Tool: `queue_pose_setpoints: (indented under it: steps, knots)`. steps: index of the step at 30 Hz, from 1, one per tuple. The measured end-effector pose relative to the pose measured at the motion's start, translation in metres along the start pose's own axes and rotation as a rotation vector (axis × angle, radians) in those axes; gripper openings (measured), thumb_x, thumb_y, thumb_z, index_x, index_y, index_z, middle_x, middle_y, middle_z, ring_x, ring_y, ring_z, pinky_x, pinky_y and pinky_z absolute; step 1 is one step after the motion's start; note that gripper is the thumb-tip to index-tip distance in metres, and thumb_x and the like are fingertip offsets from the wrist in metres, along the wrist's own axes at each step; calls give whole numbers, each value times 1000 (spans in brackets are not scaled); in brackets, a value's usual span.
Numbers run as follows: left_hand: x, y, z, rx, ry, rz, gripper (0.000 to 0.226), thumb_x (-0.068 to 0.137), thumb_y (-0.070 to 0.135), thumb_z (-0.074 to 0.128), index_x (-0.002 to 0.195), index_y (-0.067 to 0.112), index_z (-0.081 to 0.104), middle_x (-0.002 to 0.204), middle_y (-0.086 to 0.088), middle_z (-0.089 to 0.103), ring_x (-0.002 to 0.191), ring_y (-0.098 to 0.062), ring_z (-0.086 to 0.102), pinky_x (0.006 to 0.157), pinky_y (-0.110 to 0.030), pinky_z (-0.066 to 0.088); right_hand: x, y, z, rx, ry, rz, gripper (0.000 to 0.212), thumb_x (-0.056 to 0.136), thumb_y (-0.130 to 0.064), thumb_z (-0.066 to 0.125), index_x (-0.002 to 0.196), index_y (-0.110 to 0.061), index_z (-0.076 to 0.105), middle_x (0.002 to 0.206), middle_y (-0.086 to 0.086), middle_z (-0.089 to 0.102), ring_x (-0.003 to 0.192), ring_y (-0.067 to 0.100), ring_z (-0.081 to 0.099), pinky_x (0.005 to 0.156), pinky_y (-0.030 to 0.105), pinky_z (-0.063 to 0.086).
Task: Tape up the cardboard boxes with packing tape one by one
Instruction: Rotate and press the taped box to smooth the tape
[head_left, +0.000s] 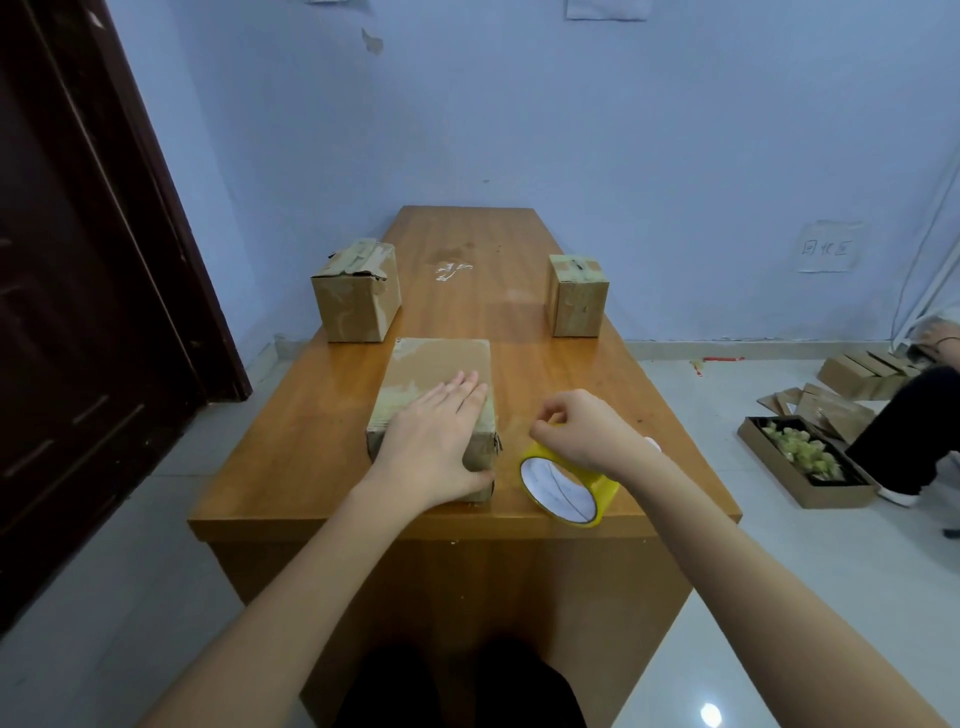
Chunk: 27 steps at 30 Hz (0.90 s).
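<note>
Three cardboard boxes on the desk (545, 364): nearest box (441, 387) close to the front edge, middle; left hand (441, 444) flat on its top, fingers straight, thumb down the near side. Just beside it to the right, roll of yellow tape (566, 486) standing at the front edge, pinched along its upper rim by the curled fingers of the right hand (582, 431). Second box (357, 291) at the left edge, farther back, top patched with tape. Third box (577, 295) at the right edge. Beyond, on the floor right of the desk, tray of scraps (805, 462) and flattened cardboard (862, 374).
</note>
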<state>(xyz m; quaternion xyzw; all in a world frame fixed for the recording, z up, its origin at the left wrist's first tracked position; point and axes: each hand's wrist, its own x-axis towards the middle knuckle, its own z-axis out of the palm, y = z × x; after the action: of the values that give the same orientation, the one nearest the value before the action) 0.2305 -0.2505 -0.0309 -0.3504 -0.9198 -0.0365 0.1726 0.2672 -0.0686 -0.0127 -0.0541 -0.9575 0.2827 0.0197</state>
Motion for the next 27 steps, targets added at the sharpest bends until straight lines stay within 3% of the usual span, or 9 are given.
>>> queue_pose_setpoints:
  steps: [4,6,10,16,18,20,22,24,27]
  knots:
    - [0,1,0,7,5,-6,97,78,60,57,150,18,8,158,1,7,144,-11,7,113,-22,3,-5,13,-13,70,-11,23,16,89,-24,56,82,-14,67,74,9,64,58,13,50,58,26,42]
    - [0,1,-1,9,3,-7,96,79,60,57,150,21,7,158,1,8,144,-12,8,112,-23,3,-8,19,-17,68,24,28,17,89,-24,56,83,-15,69,83,11,69,64,14,54,62,27,46]
    - [-2,4,-5,12,-17,34,80,79,59,56,146,42,15,158,-2,9,144,-16,10,112,-27,8,-12,24,-17,-24,235,27,12,90,-27,53,83,-28,64,92,-7,65,86,17,60,72,32,51]
    - [8,15,-21,165,-140,29,64,79,54,62,133,32,38,152,-17,24,137,-32,28,106,-39,33,-10,21,23,-448,477,-55,15,96,-27,47,97,-16,58,85,1,45,59,24,51,48,25,27]
    - [14,23,-25,276,-186,57,59,80,51,62,130,27,40,144,-21,31,131,-35,35,98,-39,40,-10,18,36,-569,477,-107,10,83,-12,64,79,-10,56,74,3,40,45,23,46,43,22,23]
    - [16,29,-26,339,-221,66,57,81,49,62,129,24,43,144,-24,30,131,-38,33,100,-41,39,-14,16,42,-664,503,-122,33,50,0,83,59,-10,53,57,3,40,36,18,20,40,17,10]
    - [16,30,-24,342,-237,53,56,82,48,61,130,24,43,147,-25,24,134,-41,27,106,-43,33,-14,20,48,-705,518,-141,38,38,1,86,56,-11,54,53,4,46,35,18,16,39,15,9]
    - [13,29,-21,294,-259,38,64,83,47,60,139,30,34,151,-26,14,139,-43,16,112,-45,23,-13,25,55,-731,498,-165,36,39,-1,87,60,-11,59,53,5,49,28,17,28,38,16,12]
    - [8,24,-22,47,-297,-5,98,82,55,58,147,34,-12,155,-23,-1,143,-38,0,116,-42,6,-10,26,59,-784,454,-155,35,47,-5,85,76,-17,70,56,4,52,32,15,42,34,18,18]
